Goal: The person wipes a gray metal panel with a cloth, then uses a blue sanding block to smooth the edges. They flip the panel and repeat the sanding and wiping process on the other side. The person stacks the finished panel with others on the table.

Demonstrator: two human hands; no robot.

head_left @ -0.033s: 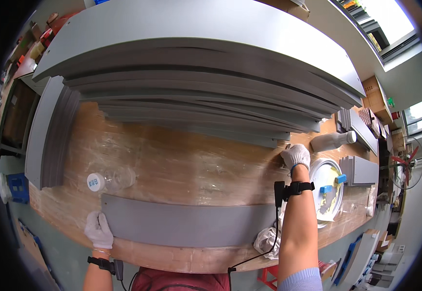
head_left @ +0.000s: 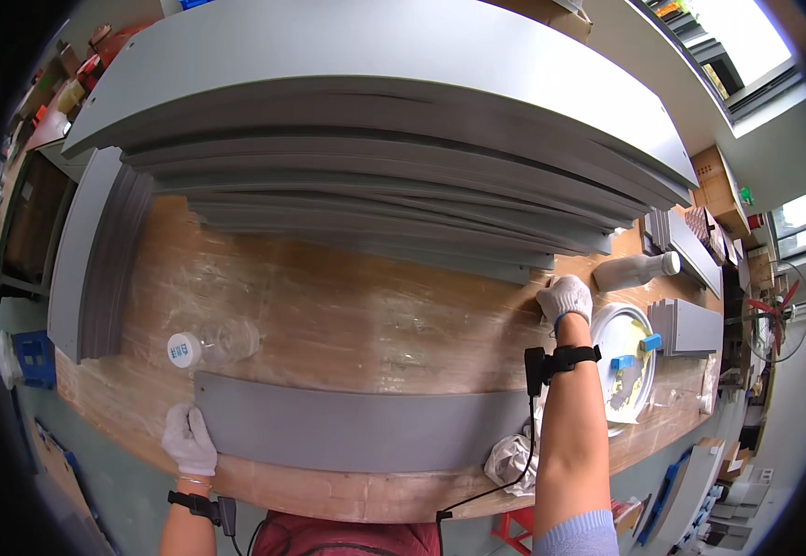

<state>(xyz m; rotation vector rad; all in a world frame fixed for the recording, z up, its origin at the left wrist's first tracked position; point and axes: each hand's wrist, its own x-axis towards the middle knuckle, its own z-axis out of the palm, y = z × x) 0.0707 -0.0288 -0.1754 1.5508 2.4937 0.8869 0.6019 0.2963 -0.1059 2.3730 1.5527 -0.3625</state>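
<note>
A long grey panel (head_left: 356,422) lies flat along the near edge of the table. At its left end is my left hand (head_left: 189,440) in a white glove, closed on the panel's edge with the thumb lying along it. My right hand (head_left: 566,297), also gloved, rests farther off, past the panel's right end and close to the right end of the big stack of grey panels (head_left: 375,157). Its fingers are curled in, and whatever they hold is hidden. Beside that hand lies a whitish bottle (head_left: 636,270). A round white lid or tray (head_left: 612,320) with blue blocks (head_left: 622,361) sits just right of the wrist.
A clear jar with a white cap (head_left: 183,350) lies left of centre on the film-covered wooden table (head_left: 329,315). Upright grey panels (head_left: 88,259) stand at the left, shorter grey pieces (head_left: 687,326) at the right. A crumpled white cloth (head_left: 511,460) touches the panel's right end.
</note>
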